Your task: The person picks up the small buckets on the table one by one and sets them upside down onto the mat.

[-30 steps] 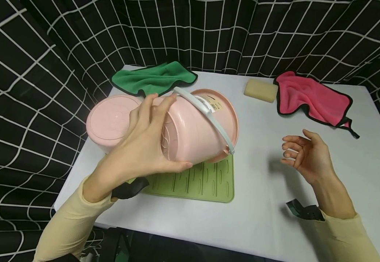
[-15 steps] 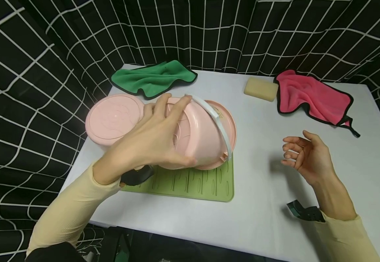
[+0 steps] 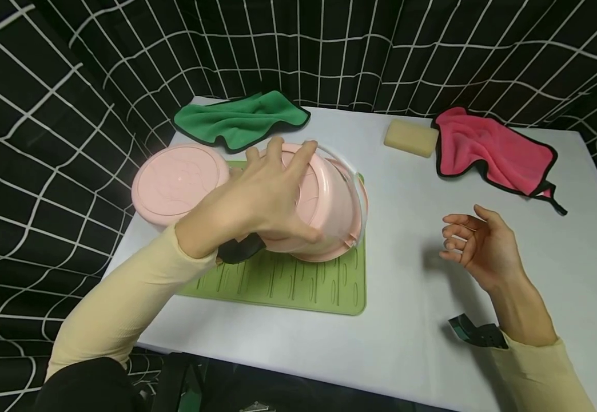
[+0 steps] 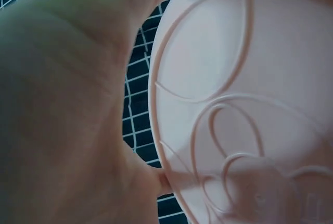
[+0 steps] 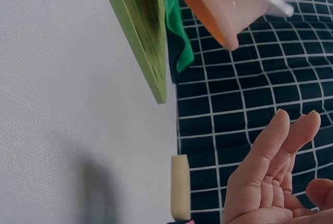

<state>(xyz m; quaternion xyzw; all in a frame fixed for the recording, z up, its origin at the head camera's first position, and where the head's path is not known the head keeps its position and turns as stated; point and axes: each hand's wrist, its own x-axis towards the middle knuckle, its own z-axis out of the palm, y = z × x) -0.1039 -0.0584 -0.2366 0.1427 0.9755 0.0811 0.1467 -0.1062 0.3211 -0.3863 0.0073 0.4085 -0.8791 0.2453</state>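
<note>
My left hand (image 3: 262, 197) grips a pink bucket (image 3: 337, 209) around its base, thumb on the near side and fingers over the far side. The bucket is tipped mostly upside down, its mouth pointing down and right, with its pale handle (image 3: 363, 212) hanging by the rim. Close up, the left wrist view shows the moulded curls of the bucket's base (image 4: 208, 52). Below lies a green ridged mat (image 3: 288, 283); in the right wrist view the bucket's rim (image 5: 223, 39) hangs clear of it. My right hand (image 3: 481, 252) hovers over the table at right, fingers loosely bent, holding nothing.
Left of the bucket stands a second pink container (image 3: 177, 183), flat round face up. A green cloth (image 3: 242, 120) lies behind. At the back right are a beige sponge (image 3: 410, 138) and a pink cloth (image 3: 494, 146). Black gridded curtains surround the white table (image 3: 406, 332).
My left hand has moved right and tipped the bucket further over, so its base faces more upward and its mouth more toward the mat. The right hand stays where it was.
</note>
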